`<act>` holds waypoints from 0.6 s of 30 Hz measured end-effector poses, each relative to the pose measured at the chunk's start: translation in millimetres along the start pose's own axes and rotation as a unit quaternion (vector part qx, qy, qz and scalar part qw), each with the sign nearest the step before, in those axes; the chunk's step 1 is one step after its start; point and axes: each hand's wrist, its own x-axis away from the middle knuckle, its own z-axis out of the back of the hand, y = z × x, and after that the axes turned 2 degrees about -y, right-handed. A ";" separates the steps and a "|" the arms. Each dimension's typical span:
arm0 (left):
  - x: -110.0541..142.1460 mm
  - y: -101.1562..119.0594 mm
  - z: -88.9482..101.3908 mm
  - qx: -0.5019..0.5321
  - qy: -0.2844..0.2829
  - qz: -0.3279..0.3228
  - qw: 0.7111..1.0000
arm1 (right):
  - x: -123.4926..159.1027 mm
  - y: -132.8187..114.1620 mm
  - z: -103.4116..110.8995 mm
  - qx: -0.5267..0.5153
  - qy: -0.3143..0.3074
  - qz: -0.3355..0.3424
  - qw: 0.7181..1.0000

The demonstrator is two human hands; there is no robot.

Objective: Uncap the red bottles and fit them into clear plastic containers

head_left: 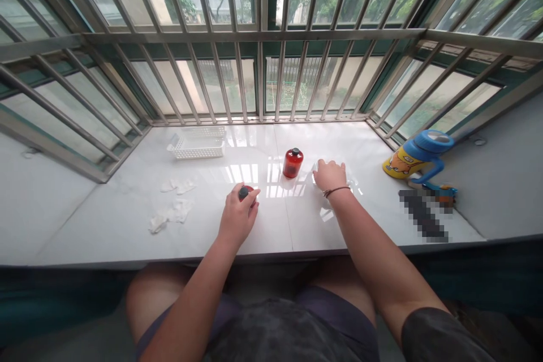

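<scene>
My left hand wraps around a small red bottle with a dark cap, and the fingers hide most of it. My right hand lies palm down on a piece of clear plastic, whose shape I cannot make out. Between my hands, a second red bottle with a black cap stands upright on the white tiled sill, apart from both hands. Crumpled white tissue lies to the left of my left hand.
A white plastic basket stands at the back left of the sill. At the right are a blue and yellow toy cup and a pixelated patch. Steel window bars rise behind the sill.
</scene>
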 end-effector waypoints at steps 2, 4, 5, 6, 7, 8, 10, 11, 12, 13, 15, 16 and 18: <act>1.9 -0.2 2.2 0.001 -0.001 0.000 1.000 | 13.4 -11.1 2.2 0.001 -0.004 0.031 1.000; 1.7 -0.1 3.3 0.001 -0.004 0.001 1.000 | 32.9 -25.1 4.3 -0.001 -0.005 0.063 0.998; 1.2 0.1 3.6 0.000 -0.006 0.000 1.000 | 45.1 -32.9 4.9 -0.003 -0.004 0.076 0.997; 0.6 0.3 3.8 0.000 -0.008 0.000 1.000 | 59.0 -41.0 5.0 -0.005 -0.003 0.088 0.996; 0.0 0.6 3.8 -0.001 -0.008 0.000 1.000 | 74.2 -49.2 4.5 -0.008 0.001 0.100 0.995; -0.3 0.9 3.9 -0.001 -0.009 -0.001 1.000 | 90.2 -57.2 3.5 -0.011 0.006 0.114 0.993; -0.3 1.3 4.2 0.000 -0.009 -0.002 1.000 | 122.4 -71.4 0.1 -0.020 0.014 0.156 0.988; 0.1 1.3 4.5 -0.001 -0.008 -0.002 1.000 | 137.5 -77.1 -2.1 -0.026 0.018 0.180 0.983; 0.7 1.1 5.1 -0.002 -0.008 -0.003 1.000 | 151.2 -81.8 -4.5 -0.032 0.018 0.206 0.978; 1.6 0.7 5.7 -0.003 -0.007 -0.004 1.000 | 163.2 -85.2 -6.9 -0.039 0.016 0.230 0.972; 3.7 -0.5 7.7 -0.006 -0.006 -0.003 1.000 | 182.0 -88.3 -11.2 -0.064 0.020 0.279 0.958; 5.0 -1.4 9.0 -0.007 -0.006 -0.002 1.000 | 188.8 -87.8 -12.7 -0.084 0.028 0.300 0.950; 8.4 -3.9 12.5 -0.010 -0.005 0.003 1.000 | 198.0 -82.2 -14.1 -0.131 0.054 0.327 0.934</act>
